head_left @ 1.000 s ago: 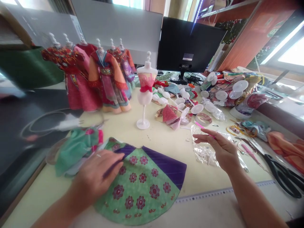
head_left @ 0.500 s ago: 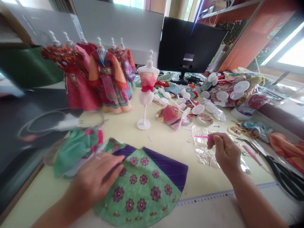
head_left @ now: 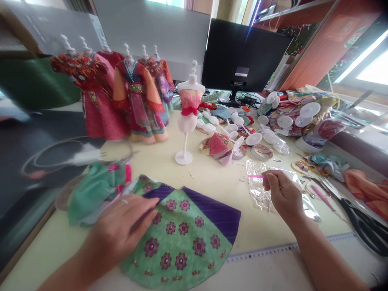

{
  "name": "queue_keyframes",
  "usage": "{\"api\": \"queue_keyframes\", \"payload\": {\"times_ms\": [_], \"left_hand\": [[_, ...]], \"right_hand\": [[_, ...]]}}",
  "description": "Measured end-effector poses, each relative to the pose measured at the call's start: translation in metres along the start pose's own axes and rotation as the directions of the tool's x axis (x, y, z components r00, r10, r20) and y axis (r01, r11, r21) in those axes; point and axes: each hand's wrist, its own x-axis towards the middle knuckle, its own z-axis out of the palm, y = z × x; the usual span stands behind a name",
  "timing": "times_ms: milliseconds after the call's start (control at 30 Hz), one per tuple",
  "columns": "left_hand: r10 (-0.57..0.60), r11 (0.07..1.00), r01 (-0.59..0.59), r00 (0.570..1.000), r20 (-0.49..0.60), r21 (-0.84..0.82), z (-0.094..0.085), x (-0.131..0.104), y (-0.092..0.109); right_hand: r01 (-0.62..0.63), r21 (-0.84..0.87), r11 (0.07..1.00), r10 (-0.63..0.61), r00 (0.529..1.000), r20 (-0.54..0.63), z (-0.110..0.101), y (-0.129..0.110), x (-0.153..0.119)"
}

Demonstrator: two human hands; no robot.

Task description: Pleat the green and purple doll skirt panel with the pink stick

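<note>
A half-round green skirt piece [head_left: 182,246] with red flower prints and dark purple panels lies flat on the table. My left hand [head_left: 117,224] rests on its left side, fingers stretched out over the cloth. To the right, my right hand [head_left: 285,196] is closed in a pinch on a thin pink stick [head_left: 256,176], whose free end points left. Beneath that hand is a clear plastic bag [head_left: 257,198], with tiny beads near its left edge. Beyond the skirt piece a white mini dress form [head_left: 187,123] stands upright, wrapped in pink and red at the chest and waist.
Dressed doll forms [head_left: 136,97] stand at the back left, near a folded green garment [head_left: 97,190]. Black-handled scissors [head_left: 360,224] and a ruler [head_left: 263,254] lie at the right. Tape rolls [head_left: 262,152], fabric scraps and white stands are heaped before a monitor [head_left: 245,54].
My right hand has shifted slightly to the left with the pink stick. The left hand stays in place on the skirt piece. The camera view has tilted a little.
</note>
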Motion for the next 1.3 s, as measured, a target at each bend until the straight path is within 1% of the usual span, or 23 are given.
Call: {"api": "queue_keyframes", "payload": {"times_ms": [233,333,500,600,667,800,900,967,1067,1100,1133,1200,1233,1300], "left_hand": [[0.007,1.000,-0.007,1.000,0.008,0.016,-0.002,-0.001,0.000],[0.001,1.000,-0.001,1.000,0.012,0.020,-0.002,-0.001,0.000],[-0.016,1.000,0.016,1.000,0.008,0.018,0.000,-0.001,0.000],[-0.028,0.999,0.028,1.000,-0.005,0.016,0.001,0.000,0.000],[-0.028,1.000,0.028,1.000,-0.013,0.011,0.001,0.001,0.000],[-0.016,1.000,0.017,0.998,-0.059,0.012,-0.001,0.006,0.001],[-0.018,1.000,0.017,0.997,-0.081,-0.015,-0.007,0.008,0.008],[-0.015,0.999,0.012,0.998,-0.065,-0.053,-0.013,0.006,0.018],[0.005,0.993,-0.006,1.000,-0.008,-0.117,-0.022,-0.003,0.042],[0.015,0.991,-0.014,1.000,0.008,-0.136,-0.024,-0.008,0.050],[0.031,0.989,-0.028,0.999,0.021,-0.148,-0.026,-0.013,0.059],[0.053,0.987,-0.051,0.998,0.013,-0.156,-0.026,-0.023,0.074],[0.061,0.987,-0.059,0.998,0.009,-0.152,-0.025,-0.027,0.081],[0.077,0.988,-0.078,0.997,-0.011,-0.133,-0.019,-0.034,0.093]], "right_hand": [[-0.038,0.033,0.999,0.037,0.999,0.036,0.002,0.000,0.000],[-0.068,0.080,0.994,0.066,0.998,0.021,0.002,0.000,0.000],[-0.143,0.228,0.963,0.166,0.982,-0.086,0.001,-0.004,0.001],[-0.201,0.359,0.911,0.252,0.963,-0.101,0.000,-0.007,0.004],[-0.248,0.447,0.860,0.310,0.948,-0.070,-0.001,-0.011,0.006],[-0.338,0.580,0.741,0.388,0.921,0.040,-0.001,-0.023,0.000],[-0.422,0.639,0.643,0.416,0.893,0.170,-0.002,-0.036,-0.018],[-0.473,0.630,0.616,0.396,0.877,0.271,-0.003,-0.047,-0.036],[-0.490,0.545,0.680,0.299,0.864,0.404,-0.007,-0.065,-0.066],[-0.485,0.505,0.714,0.282,0.860,0.426,-0.008,-0.071,-0.076],[-0.467,0.476,0.746,0.255,0.859,0.443,-0.009,-0.077,-0.085],[-0.417,0.440,0.795,0.203,0.867,0.455,-0.012,-0.088,-0.099],[-0.391,0.431,0.814,0.173,0.870,0.461,-0.013,-0.092,-0.104],[-0.321,0.423,0.847,0.117,0.890,0.440,-0.015,-0.098,-0.113]]}}
